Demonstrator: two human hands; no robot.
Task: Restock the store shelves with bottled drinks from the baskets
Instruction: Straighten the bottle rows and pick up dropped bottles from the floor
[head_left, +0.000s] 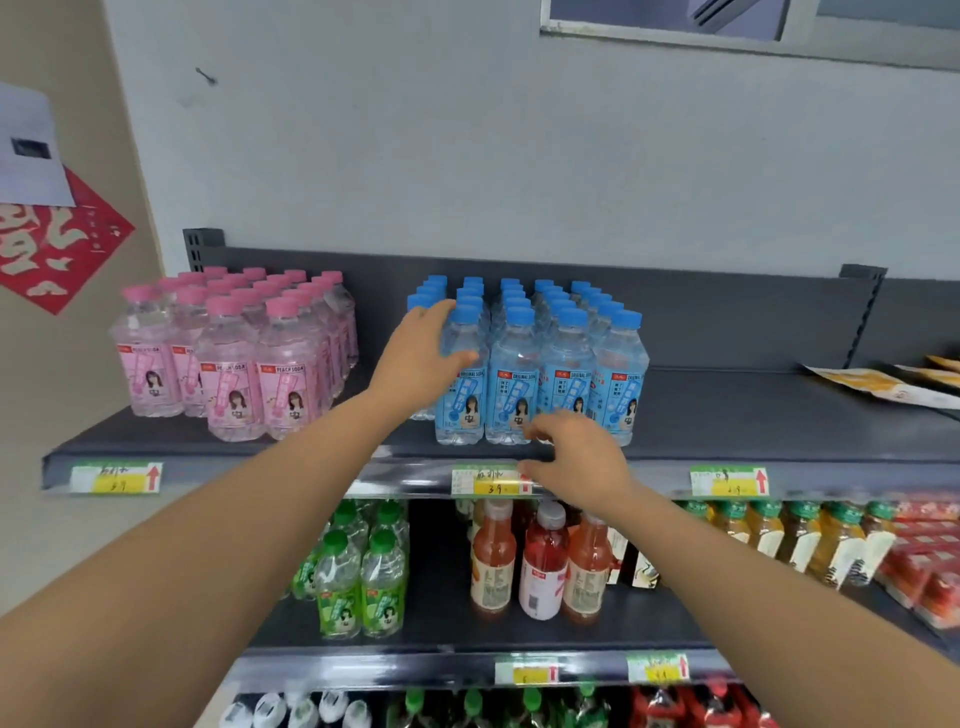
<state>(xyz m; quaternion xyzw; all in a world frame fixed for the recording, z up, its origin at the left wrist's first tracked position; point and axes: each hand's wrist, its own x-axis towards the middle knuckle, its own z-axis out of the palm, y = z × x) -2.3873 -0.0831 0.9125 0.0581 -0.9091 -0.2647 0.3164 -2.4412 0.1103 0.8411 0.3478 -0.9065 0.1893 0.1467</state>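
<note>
Grey wall (467, 130) behind a dark top shelf (727, 415). Blue bottles (566, 358) stand in rows at mid shelf, pink bottles (234, 358) to the left w/ a gap between. L hand (421, 358) grips the front-left bottle (460, 410) of the blue group, thumb across its front. R hand (582, 457) is lower, at the shelf edge, fingers loosely curled, holding nothing. Its tips are near the front bottles' bases; cannot tell if touching. Price tag (491, 480) is just beside it.

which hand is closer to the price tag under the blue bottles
Right. The right hand sits at the right end of the price tag; the left hand is higher up, gripping the front-left blue bottle.
</note>
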